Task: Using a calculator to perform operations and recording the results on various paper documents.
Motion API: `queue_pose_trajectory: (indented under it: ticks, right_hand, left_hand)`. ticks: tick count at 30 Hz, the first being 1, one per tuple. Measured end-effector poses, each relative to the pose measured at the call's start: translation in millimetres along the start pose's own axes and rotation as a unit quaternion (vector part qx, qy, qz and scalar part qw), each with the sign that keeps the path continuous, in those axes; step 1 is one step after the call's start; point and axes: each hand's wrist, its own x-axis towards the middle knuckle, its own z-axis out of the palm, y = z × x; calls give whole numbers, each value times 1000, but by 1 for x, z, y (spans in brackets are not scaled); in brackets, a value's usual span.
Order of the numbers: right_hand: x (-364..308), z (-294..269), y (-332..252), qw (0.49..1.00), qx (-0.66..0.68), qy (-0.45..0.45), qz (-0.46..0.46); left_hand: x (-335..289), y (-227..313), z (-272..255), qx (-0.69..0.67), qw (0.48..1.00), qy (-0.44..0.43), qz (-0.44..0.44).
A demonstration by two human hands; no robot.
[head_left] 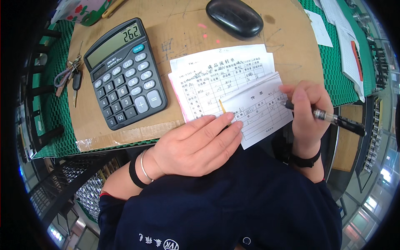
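For a steady line, the left hand [200,143], fingers together and nearly flat, does best pressing firmly on the left edge of the slip [260,127], which overlaps the forms [196,79], while the right hand [308,112] pinches the pen [341,121] lightly.

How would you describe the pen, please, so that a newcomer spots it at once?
On the brown cardboard, find white forms right of the calculator. At their right edge, the right hand holds the pen: slim and dark, unlike the flat forms.
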Motion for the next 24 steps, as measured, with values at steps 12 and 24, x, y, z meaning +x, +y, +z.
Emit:
queue_pose_trajectory:
  ticks: [12, 24]
  right_hand:
    - [0, 6, 5, 999, -36, -26, -28]
    - [1, 8, 3, 995, -90, -20, -42]
  left_hand:
    - [1, -2, -1, 12, 1000, -5, 8]
    - [1, 0, -1, 14, 1000, 0, 3]
